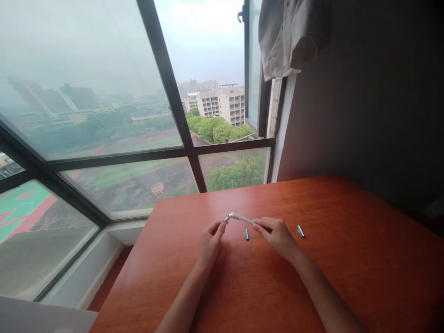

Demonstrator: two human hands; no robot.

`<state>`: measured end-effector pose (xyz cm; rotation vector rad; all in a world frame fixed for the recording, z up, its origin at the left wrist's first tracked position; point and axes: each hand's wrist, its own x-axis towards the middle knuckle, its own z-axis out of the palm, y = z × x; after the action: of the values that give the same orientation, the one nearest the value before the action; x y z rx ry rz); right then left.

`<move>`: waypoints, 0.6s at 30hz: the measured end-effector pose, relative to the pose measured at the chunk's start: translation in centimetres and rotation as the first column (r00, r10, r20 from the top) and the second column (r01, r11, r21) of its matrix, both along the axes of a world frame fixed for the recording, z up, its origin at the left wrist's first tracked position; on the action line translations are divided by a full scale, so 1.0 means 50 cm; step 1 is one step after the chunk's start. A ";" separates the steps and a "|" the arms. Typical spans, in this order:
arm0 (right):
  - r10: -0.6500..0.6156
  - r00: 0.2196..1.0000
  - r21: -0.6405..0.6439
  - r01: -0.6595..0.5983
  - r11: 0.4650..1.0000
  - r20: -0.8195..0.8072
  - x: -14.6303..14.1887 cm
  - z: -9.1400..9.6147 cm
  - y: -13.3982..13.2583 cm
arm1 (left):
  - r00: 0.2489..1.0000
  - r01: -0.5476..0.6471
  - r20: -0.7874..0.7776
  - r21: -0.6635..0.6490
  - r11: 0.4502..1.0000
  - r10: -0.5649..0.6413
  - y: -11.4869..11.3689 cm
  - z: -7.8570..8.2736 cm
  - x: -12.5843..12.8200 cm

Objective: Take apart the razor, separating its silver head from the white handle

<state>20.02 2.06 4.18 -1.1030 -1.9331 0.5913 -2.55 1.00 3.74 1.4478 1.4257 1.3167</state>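
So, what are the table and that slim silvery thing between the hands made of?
Table: apparently wood or veneer, glossy, given its reddish-brown grain and pale sheen. Slim silvery thing: possibly metal or silver-coated plastic, smooth; its shine fits both.

The left hand (209,240) perhaps hides part of the silvery rod (243,218).

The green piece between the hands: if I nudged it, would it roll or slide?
The green piece looks like a narrow bar, so it would probably slide rather than roll. The table has a smooth sheen, so it may slip easily. Being much smaller than the right hand, it is likely light.
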 end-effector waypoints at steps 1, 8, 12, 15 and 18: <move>-0.003 1.000 0.002 0.003 1.000 -0.001 -0.001 0.000 0.000 | 1.000 0.001 -0.003 0.000 1.000 -0.001 0.000 0.000 0.000; -0.012 1.000 0.017 0.012 1.000 0.003 -0.004 0.002 -0.001 | 1.000 0.003 -0.004 -0.015 1.000 -0.003 0.002 -0.007 -0.002; -0.021 1.000 0.024 0.021 0.999 0.000 -0.004 0.000 0.000 | 1.000 0.010 -0.005 -0.026 1.000 -0.010 0.003 -0.009 -0.003; -0.026 1.000 0.022 0.026 0.999 0.003 -0.003 0.000 0.000 | 1.000 0.004 -0.002 -0.028 1.000 -0.004 0.004 -0.009 -0.003; -0.009 1.000 0.012 0.009 1.000 0.006 -0.003 0.003 -0.001 | 1.000 -0.010 0.007 -0.028 1.000 0.010 0.005 -0.008 -0.002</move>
<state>19.86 2.01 4.31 -1.1066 -1.9334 0.5718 -2.63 1.24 3.33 1.4180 1.4424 1.3018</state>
